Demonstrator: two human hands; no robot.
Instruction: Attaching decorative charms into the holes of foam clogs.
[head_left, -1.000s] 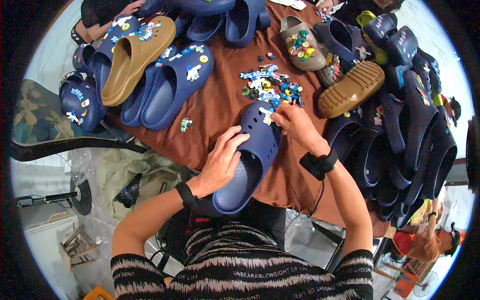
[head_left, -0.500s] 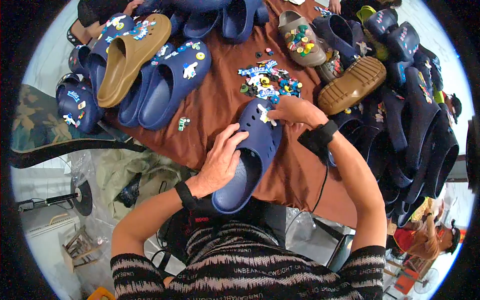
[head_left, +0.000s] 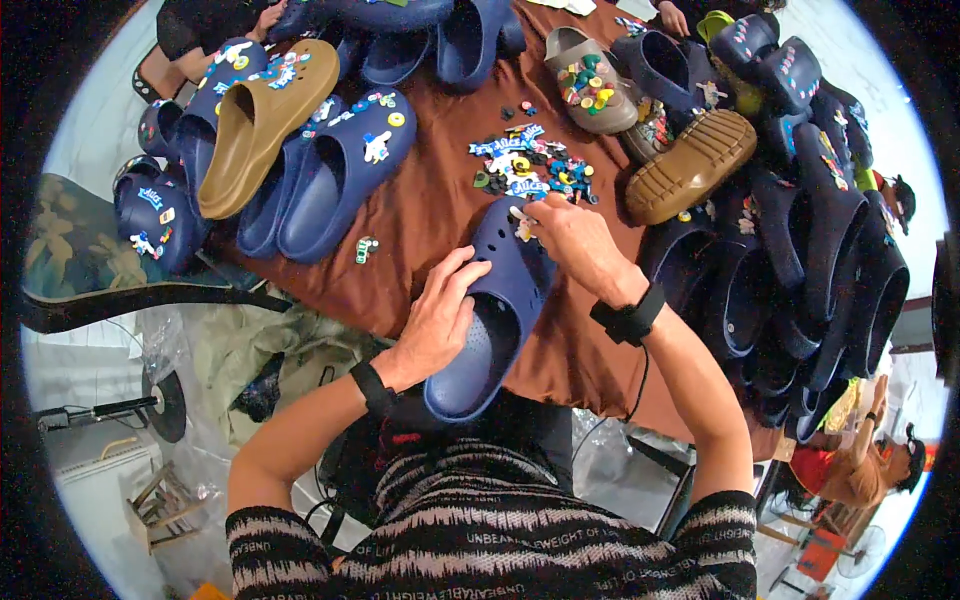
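Note:
A navy blue foam clog [head_left: 470, 365] lies slanted across the brown cloth's near edge, its holed toe pointing away from me. My left hand [head_left: 430, 325] grips its left side and upper, fingers resting over the top. At the toe, my right hand [head_left: 590, 255] has its fingers closed on a small white-and-coloured shoe charm [head_left: 523, 226] that sits against the holes. The fingertips partly cover that charm, and its underside is hidden. Just beyond the toe is a loose pile of colourful shoe charms [head_left: 515, 165].
Blue clogs with charms [head_left: 345, 185] and a tan clog [head_left: 270, 125] stand at the left. An upturned brown clog [head_left: 692, 165] and many dark clogs [head_left: 790, 240] crowd the right. A single charm [head_left: 367, 250] lies on the brown cloth [head_left: 440, 150]. Other people are at the edges.
My right hand has shifted left and turned over the toe, its fingers now on top of the charm. My left hand keeps its hold on the clog.

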